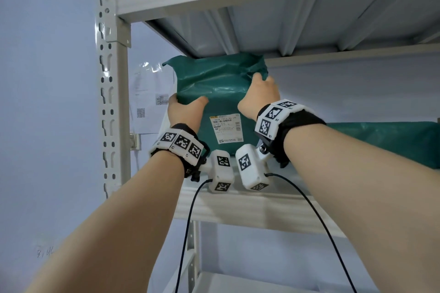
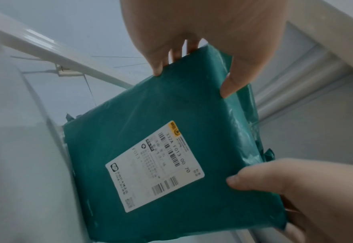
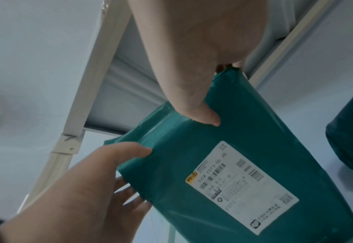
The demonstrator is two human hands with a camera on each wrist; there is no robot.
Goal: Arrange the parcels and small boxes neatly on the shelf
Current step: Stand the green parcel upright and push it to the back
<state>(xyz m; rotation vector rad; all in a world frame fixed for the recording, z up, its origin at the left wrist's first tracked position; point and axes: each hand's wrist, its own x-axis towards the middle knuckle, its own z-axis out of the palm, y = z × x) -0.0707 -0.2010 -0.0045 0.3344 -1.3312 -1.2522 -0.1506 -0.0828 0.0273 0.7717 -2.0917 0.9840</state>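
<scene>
Head view: your left hand (image 1: 184,109) and right hand (image 1: 260,95) grip green parcel (image 1: 214,93) upright at shelf (image 1: 250,207) left end, 2nd green parcel (image 1: 390,143) lying to its right. L wrist: thumb on front, fingers behind edge. R wrist: same grip, label (image 3: 242,185) facing you.

Green parcel (image 1: 214,93) with a white label stands upright at the shelf's (image 1: 250,207) left end; another green parcel (image 1: 390,143) lies right.
</scene>
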